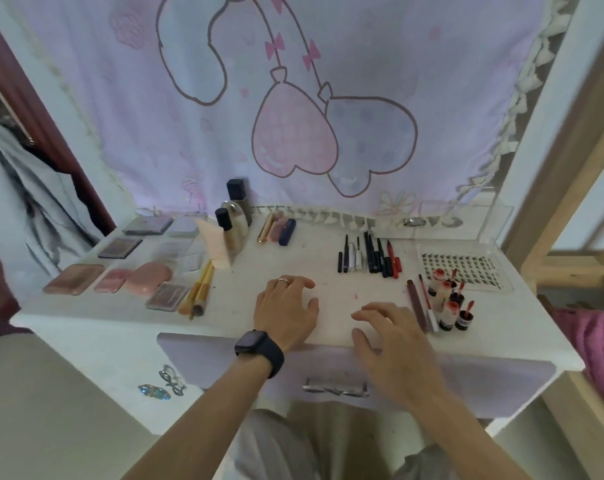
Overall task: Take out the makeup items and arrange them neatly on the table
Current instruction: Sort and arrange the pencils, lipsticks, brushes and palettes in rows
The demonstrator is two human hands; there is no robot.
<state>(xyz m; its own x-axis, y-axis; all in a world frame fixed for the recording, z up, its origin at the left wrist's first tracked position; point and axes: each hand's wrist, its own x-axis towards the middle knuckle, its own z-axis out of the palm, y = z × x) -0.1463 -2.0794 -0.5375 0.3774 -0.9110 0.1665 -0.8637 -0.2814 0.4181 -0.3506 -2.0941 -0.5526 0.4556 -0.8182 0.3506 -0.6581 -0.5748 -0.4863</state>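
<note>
Both hands were positioned over the front middle of the white surface (231, 296). The left hand (286, 308), with a watch at the wrist, lay palm-down with its fingers (302, 283) released and slightly spread, holding nothing. The right hand (394, 341) was just beside it, its fingers (371, 311) also released and loosely bent. Whether their tips touched the surface could not be told.

The makeup items were grouped by type, apparently so that like sat with like:

- Compacts (120, 247) lay in rows on the left side.
- Brushes (198, 292) lay together just right of them.
- Bottles (232, 233) stood upright at the rear, where tall items would not obstruct reach, with a sponge (217, 249) leaning beside them.
- Lipsticks (279, 230) lay parallel near the back edge.
- Pencils (369, 254) formed a parallel row right of centre.
- Gloss vials (447, 308) stood clustered at the front right, with a lash tray (466, 268) behind them.

The drawer (449, 379) sat directly below the hands. The arrangement appeared largely complete. The hands were probably placed for a final check.
</note>
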